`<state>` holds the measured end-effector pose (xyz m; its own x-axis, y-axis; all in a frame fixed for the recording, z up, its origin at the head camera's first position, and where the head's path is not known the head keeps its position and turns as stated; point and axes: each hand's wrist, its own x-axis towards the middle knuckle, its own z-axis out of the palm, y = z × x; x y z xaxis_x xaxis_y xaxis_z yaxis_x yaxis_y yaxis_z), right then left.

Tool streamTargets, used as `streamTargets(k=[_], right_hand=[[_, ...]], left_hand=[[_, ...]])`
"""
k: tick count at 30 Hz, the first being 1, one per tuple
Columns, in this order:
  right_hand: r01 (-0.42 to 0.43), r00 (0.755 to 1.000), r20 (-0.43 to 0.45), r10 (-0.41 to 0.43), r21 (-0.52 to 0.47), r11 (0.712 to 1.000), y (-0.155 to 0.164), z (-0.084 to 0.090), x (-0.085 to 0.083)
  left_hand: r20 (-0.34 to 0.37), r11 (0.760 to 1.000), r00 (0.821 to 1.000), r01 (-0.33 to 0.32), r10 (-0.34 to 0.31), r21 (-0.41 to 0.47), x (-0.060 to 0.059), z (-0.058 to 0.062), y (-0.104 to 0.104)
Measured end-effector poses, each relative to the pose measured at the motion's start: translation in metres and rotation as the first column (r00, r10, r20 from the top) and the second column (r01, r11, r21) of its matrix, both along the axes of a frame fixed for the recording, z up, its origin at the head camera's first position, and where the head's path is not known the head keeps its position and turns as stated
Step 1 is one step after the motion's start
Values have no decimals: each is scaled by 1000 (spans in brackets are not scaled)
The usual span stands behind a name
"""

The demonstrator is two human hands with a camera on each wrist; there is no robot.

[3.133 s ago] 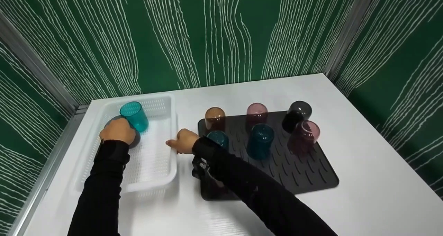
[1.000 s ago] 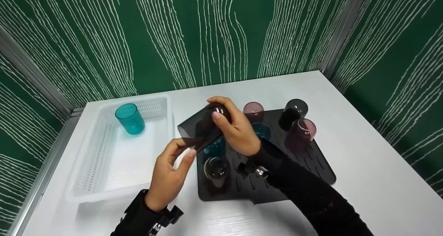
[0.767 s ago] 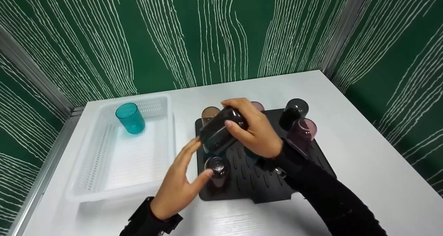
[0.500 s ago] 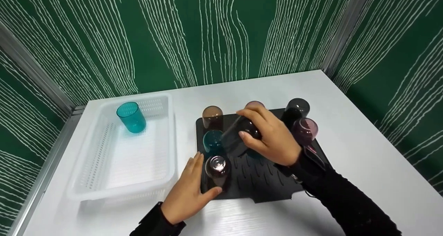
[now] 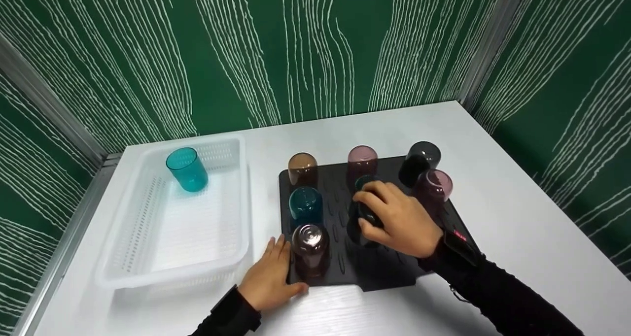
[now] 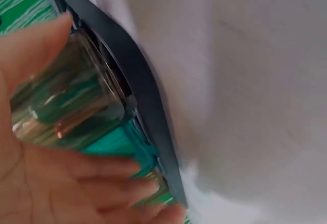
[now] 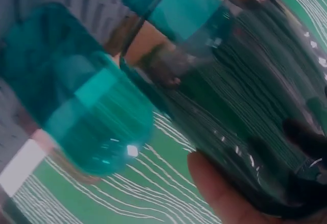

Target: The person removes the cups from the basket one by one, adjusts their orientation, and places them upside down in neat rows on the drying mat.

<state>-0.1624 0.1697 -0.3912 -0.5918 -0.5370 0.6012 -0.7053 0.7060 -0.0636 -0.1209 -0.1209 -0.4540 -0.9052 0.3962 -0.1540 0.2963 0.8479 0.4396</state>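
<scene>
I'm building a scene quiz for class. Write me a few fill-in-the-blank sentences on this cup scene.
1. The white basket holds one upright ____ cup.
2. The right hand grips a dark cup on the black ____.
3. The left hand rests at the mat's front-____ corner.

Missing words: teal; mat; left

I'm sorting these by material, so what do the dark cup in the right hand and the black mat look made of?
Dark cup: see-through tinted plastic or glass, glossy; which one is unclear. Black mat: matte, probably rubber or silicone, with raised ribs.
</scene>
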Motion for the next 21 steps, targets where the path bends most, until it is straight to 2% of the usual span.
streamTargets(k=[3,11,16,21], right_hand=[[23,999,41,-25,42,999,4,-9,2],[71,995,64,-81,143,987,9,-36,9],[83,994,61,-94,153,985,9,-46,10],[83,990,97,-99,162,983,7,-49,8]], left_hand=[[40,999,999,18,-17,-34,1,0,0],[-55,990,998,32,-40,-141,3,-1,2],[-67,986,997,34,-46,-163,3,1,3],[-60,983,998,25,-36,-180,5,3,3]])
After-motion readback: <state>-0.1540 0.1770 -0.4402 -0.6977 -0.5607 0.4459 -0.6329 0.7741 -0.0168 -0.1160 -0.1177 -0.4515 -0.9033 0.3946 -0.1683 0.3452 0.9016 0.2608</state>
